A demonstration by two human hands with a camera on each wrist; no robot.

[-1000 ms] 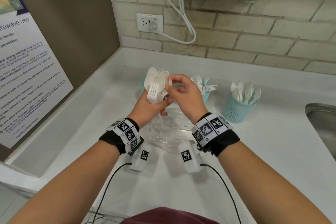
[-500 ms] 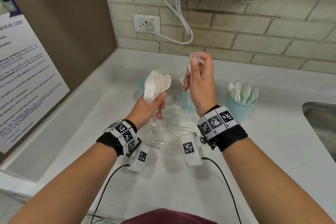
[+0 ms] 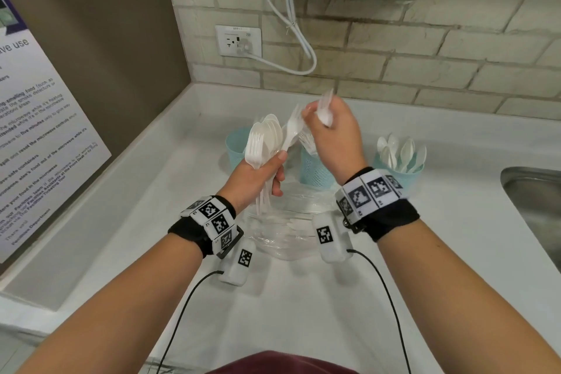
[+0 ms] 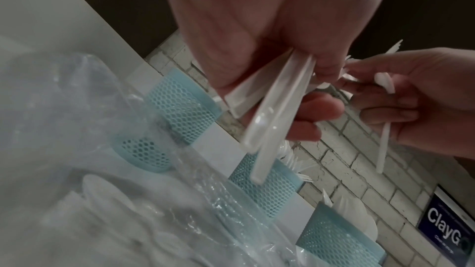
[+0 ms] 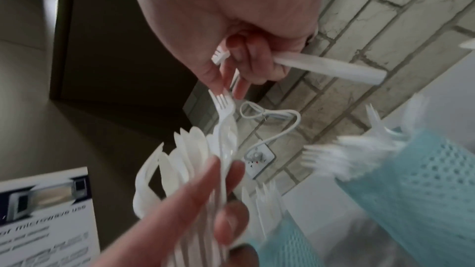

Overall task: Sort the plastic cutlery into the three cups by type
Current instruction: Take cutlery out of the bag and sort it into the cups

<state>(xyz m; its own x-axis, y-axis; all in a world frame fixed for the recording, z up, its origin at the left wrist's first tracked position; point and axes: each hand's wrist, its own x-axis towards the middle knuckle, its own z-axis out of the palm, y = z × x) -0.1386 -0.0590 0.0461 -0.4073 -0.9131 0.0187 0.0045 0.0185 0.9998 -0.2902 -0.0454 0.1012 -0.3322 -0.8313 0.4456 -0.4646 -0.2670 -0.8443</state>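
My right grip point(image 3: 329, 127), one fork point(image 3: 324, 109) already curled inside, has returned to pinch another fork point(image 3: 293, 127) from my left grip's point(image 3: 258, 179) bundle point(image 3: 264, 143).

White glossy plastic cutlery point(image 3: 267, 143); teal perforated plastic cups point(image 3: 315, 170); crinkled clear bag point(image 3: 282, 222).

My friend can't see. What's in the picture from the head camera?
A left hand grips a bunch of white plastic forks and spoons, while the right hand pulls out one fork, above three blue mesh cups on a white counter.
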